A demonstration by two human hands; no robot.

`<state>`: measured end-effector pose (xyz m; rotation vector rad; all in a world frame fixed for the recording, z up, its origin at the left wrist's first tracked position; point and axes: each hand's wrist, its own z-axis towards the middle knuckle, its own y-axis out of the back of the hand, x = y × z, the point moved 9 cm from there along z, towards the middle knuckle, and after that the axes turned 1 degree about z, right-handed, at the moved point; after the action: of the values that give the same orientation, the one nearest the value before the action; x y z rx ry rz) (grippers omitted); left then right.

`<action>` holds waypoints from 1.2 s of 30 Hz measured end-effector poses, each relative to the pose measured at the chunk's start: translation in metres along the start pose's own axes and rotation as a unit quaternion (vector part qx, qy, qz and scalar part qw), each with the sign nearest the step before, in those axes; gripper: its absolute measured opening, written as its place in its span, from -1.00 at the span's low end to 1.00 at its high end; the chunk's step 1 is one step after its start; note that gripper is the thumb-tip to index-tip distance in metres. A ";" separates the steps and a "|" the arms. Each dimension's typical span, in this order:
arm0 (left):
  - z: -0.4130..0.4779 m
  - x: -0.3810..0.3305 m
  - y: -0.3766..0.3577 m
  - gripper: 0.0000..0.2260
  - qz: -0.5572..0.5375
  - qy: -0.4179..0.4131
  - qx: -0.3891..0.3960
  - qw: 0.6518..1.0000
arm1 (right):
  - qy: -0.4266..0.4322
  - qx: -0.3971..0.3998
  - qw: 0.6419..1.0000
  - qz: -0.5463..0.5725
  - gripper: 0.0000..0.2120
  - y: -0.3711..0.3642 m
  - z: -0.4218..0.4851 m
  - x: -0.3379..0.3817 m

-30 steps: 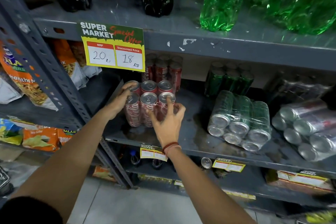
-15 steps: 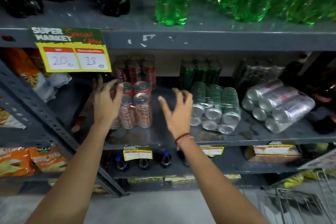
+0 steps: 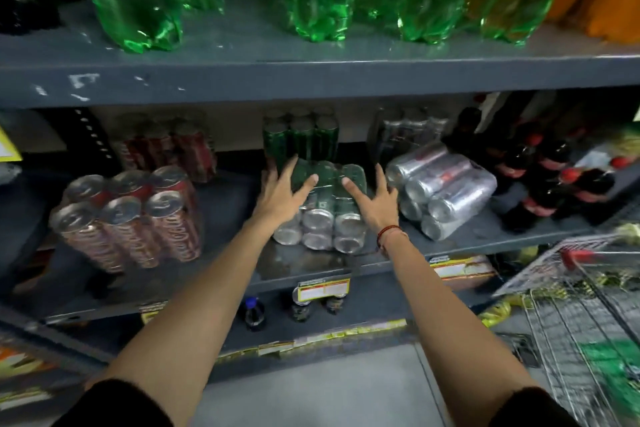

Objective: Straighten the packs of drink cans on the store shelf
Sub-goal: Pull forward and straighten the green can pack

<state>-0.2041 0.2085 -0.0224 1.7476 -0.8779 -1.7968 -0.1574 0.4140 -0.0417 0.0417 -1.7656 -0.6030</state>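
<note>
Head view: the left hand [image 3: 278, 196] and right hand [image 3: 377, 199], fingers spread, are resting on the lying shrink-wrapped pack of green cans [image 3: 323, 215] on the shelf [image 3: 228, 215].

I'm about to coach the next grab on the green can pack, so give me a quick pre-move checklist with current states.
1. Left hand on green can pack: ok, fingers spread over its left top.
2. Right hand on it: ok, at the right side.
3. Firm grip: cannot tell.
4. Pack upright: not ok, lying with can ends facing out.
5. Silver can pack beside it: not ok, close and also lying down.
6. Red can pack: ok, upright.
</note>
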 end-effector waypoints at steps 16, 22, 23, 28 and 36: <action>0.003 0.015 -0.005 -0.23 0.000 0.066 -0.020 0.998 | -0.038 0.078 0.992 0.091 -0.05 -0.030 0.014 -0.017; -0.028 0.011 0.011 -0.22 -0.022 -0.013 -0.140 0.990 | 0.100 0.061 0.989 0.088 -0.08 -0.029 -0.003 0.011; -0.033 0.011 0.009 -0.22 -0.033 -0.026 -0.144 0.989 | 0.132 0.057 0.987 0.069 -0.10 -0.028 -0.008 0.015; -0.054 0.017 -0.001 -0.25 -0.029 -0.106 -0.151 0.982 | 0.231 0.044 0.972 0.016 -0.09 -0.026 -0.028 0.019; -0.077 0.030 -0.012 -0.23 0.016 -0.142 -0.145 0.979 | 0.284 0.029 0.958 -0.030 -0.07 -0.034 -0.058 -0.001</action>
<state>-0.1282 0.1861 -0.0497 1.3114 -0.7025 -2.0668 -0.1133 0.3631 -0.0478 0.2824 -1.2243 -0.5181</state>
